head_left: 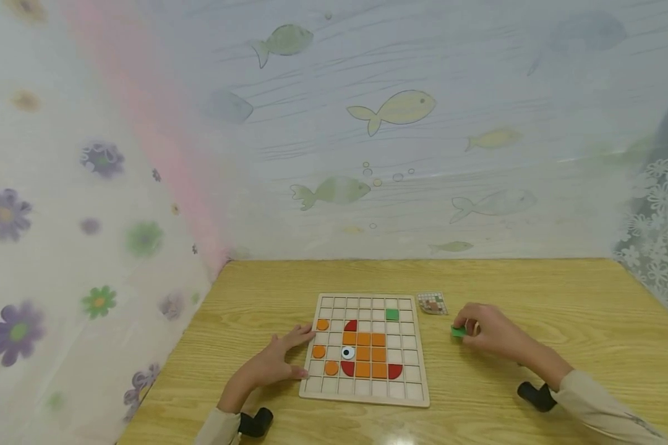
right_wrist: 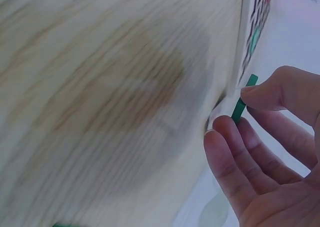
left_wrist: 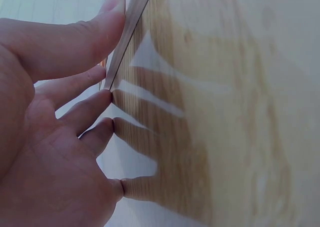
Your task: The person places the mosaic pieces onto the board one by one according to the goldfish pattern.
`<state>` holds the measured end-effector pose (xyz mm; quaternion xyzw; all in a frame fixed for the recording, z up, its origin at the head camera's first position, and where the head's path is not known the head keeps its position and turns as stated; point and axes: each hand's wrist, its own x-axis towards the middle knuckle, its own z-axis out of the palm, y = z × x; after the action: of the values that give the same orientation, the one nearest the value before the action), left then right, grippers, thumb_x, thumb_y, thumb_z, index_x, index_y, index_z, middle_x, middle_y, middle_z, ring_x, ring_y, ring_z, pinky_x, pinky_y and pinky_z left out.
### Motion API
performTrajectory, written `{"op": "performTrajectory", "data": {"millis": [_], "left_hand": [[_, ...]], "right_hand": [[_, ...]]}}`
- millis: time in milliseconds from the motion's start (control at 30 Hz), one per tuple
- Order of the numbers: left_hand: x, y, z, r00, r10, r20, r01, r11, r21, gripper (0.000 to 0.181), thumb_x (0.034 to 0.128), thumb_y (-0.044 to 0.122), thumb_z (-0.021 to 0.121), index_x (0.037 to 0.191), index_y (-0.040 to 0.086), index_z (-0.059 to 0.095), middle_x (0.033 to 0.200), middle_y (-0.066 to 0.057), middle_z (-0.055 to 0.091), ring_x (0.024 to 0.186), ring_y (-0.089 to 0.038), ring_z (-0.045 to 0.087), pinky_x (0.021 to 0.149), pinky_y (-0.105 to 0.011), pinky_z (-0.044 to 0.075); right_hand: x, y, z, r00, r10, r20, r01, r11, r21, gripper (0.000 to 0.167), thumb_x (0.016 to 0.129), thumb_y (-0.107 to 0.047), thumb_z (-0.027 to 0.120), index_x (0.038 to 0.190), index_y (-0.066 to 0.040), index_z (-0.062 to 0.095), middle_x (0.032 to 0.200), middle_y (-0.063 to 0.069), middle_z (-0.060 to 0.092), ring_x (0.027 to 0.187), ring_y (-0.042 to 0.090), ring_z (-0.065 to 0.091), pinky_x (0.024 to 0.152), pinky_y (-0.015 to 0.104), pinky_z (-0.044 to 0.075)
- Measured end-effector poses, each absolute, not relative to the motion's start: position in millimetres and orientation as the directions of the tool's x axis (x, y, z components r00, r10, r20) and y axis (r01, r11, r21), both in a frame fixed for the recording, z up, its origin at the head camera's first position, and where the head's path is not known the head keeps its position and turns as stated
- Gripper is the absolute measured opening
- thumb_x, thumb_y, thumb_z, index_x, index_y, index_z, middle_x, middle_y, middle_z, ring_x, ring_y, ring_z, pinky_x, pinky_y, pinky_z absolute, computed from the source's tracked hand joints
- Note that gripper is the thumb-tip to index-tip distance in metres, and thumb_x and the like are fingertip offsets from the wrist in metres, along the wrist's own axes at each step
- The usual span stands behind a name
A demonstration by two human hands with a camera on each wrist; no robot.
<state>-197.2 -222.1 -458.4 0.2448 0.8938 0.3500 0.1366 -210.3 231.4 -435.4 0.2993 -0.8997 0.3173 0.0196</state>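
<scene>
A wooden grid board (head_left: 368, 400) lies on the table. On it are a block of orange square tiles (head_left: 363, 354), red quarter-round tiles (head_left: 395, 371), several orange round tiles (head_left: 331, 368), a round eye tile (head_left: 348, 353) and one green square tile (head_left: 392, 314). My left hand (head_left: 273, 363) rests at the board's left edge, fingers spread and fairly straight, thumb (left_wrist: 97, 42) touching the rim. To the right of the board, my right hand (head_left: 492, 332) pinches a green tile (right_wrist: 245, 98) between thumb and fingers, just above the table.
A small picture card (head_left: 432, 303) lies beside the board's upper right corner. The wooden table (head_left: 267, 284) meets a fish-patterned wall covering (head_left: 334, 241) at the back. In the right wrist view, part of something green (right_wrist: 64, 225) shows at the bottom edge.
</scene>
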Motion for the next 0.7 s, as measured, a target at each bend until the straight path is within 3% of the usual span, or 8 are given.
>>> {"op": "performTrajectory", "data": {"millis": [467,700], "left_hand": [[-197.5,-223.5,-461.5,-0.842,0.535,-0.068,0.345,0.632,0.693,0.076,0.0799,0.021,0.075,0.145,0.008,0.038,0.154,-0.012,0.025,0.142,-0.034,0.013,0.104,-0.067,-0.007],[-196.8,-223.2,-460.0,-0.843,0.534,-0.068,0.344,0.631,0.695,0.076,0.0799,0.018,0.075,0.145,0.008,0.038,0.154,-0.012,0.025,0.142,-0.034,0.013,0.104,-0.068,-0.007]], "right_hand": [[-227.5,195.8,-439.1,-0.779,-0.577,0.246,-0.599,0.567,-0.565,0.016,0.077,0.004,0.066,0.092,-0.003,0.068,0.085,0.002,0.061,0.068,0.01,0.057,0.057,0.024,0.05],[-236.2,178.7,-442.3,-0.768,-0.583,0.266,-0.61,0.538,-0.582,0.013,0.077,0.003,0.068,0.086,-0.007,0.068,0.079,0.0,0.058,0.066,0.011,0.055,0.057,0.024,0.049]]}}
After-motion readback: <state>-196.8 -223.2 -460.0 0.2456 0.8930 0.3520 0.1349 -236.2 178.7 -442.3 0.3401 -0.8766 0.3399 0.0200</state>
